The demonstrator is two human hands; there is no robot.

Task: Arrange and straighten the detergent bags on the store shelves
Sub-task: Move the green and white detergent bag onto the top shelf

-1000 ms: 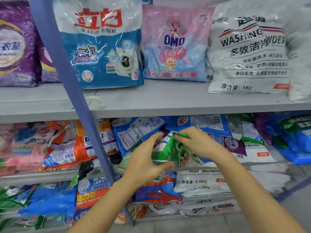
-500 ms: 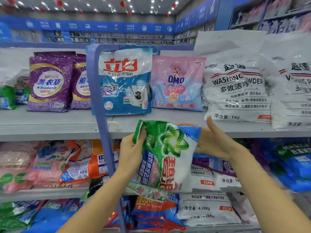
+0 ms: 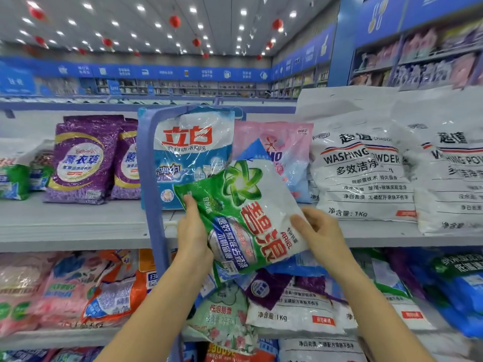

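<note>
1. Green-and-white detergent bag (image 3: 245,212): held in the air in front of the upper shelf (image 3: 73,226), level with its front edge. It is tilted, with one corner pointing up.
2. Left hand (image 3: 192,231): clamped on the bag's left edge, thumb on the printed face and fingers hidden behind.
3. Right hand (image 3: 317,231): grips the lower right edge, thumb on the front and fingers behind the bag.
4. Upper shelf: upright bags stand in a row. From left to right they are the purple bags (image 3: 81,158), a blue-and-white bag (image 3: 188,147), a pink bag (image 3: 290,142) and white washing-powder bags (image 3: 360,173). A blue post (image 3: 151,178) crosses in front of the blue-and-white bag.
5. Lower shelf: a jumble of bags (image 3: 285,304) lies flat and overlapping.
6. Step in hand, as a judgement: one bag is being brought up to stand in the upper row. Most of the task appears to remain, given the disorder on the lower shelf.
7. The next move calls for turning the bag upright with its face forward. The row looks closely packed, so a place must be chosen or the neighbouring bags nudged apart. The base must then be settled flat, because the soft bag may slump.
</note>
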